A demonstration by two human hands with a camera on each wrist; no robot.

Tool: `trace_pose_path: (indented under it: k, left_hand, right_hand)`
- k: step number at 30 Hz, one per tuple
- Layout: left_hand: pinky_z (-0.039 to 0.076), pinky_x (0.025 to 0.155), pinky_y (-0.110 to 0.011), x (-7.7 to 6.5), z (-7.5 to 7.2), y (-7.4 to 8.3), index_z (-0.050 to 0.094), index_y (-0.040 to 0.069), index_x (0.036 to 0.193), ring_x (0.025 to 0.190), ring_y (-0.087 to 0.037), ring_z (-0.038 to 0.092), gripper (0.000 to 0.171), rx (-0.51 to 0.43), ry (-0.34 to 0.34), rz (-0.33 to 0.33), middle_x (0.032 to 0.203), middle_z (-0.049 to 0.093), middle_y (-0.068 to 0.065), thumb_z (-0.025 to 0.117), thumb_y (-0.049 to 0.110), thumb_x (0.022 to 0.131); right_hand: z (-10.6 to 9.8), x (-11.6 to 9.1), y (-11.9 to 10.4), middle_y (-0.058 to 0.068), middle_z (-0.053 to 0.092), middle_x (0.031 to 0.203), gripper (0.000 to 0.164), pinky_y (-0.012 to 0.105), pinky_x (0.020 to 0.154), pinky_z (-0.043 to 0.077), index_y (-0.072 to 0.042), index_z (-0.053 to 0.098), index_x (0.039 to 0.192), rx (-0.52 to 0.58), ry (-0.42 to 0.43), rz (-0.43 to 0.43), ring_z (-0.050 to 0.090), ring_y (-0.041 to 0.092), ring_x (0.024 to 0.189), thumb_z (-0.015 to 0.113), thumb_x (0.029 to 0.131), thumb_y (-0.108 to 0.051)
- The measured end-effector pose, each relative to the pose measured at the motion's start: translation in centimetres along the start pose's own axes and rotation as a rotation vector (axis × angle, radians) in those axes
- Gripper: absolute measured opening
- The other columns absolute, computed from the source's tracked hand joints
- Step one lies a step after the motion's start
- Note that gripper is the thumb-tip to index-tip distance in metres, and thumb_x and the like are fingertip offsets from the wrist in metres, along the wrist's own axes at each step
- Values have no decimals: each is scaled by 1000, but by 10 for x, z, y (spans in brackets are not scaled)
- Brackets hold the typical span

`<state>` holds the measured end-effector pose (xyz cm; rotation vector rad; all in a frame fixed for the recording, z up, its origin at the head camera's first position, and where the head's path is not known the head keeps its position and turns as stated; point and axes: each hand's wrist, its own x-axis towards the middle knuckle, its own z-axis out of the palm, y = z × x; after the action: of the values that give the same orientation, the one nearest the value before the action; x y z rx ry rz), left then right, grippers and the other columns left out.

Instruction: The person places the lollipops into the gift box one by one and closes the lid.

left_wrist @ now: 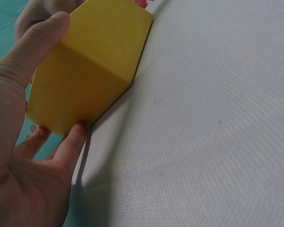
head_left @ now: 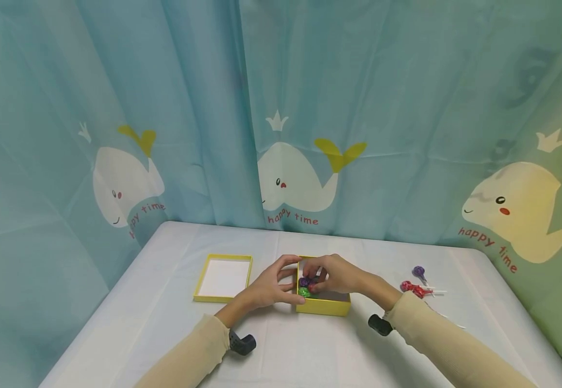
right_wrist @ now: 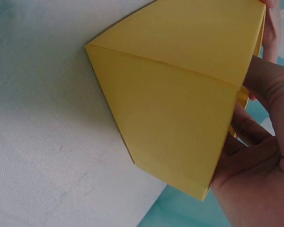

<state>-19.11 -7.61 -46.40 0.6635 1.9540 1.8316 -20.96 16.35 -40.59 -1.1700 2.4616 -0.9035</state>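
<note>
Left hand (head_left: 272, 285) spread, touching left end of yellow box (head_left: 323, 307); left wrist view alone shows fingertips (left_wrist: 79, 128) low against it. Right hand (head_left: 333, 273) curled inside box; cannot tell whether pinching candy. Only head view shows green ball (head_left: 303, 292) and purple ball (head_left: 303, 282) inside, yellow lid (head_left: 213, 298) left on tabletop (head_left: 281, 350). Red lollipops (head_left: 418, 291), purple lollipop (head_left: 419, 271) right of box.

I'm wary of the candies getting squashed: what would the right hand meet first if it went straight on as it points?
Probably the purple candy inside the yellow box, just beyond the right hand in the head view; depth is unclear, so they may already touch.
</note>
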Motion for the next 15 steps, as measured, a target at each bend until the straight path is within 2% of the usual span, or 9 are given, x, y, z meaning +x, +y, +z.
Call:
trace_pose_path:
  k: [8,15]
  left_hand:
    - [49,110,-36,1,0,-2,37,13,152,148,-34,36,89,1,1,8,162,31,-11,88,5,80]
    - [48,111,-38,1,0,-1,37,11,153,149,-36,35,90,-11,-3,0,163,30,-13,88,2,79]
  right_hand:
    - [-3,-1,-1,7,73,102,27,31,78,63,-2,70,111,-1,5,-14,69,25,92,82,86,-3]
    - [-18,-12,-6,13,72,107,30,39,78,64,-2,70,115,-46,31,-36,69,29,92,81,87,-1]
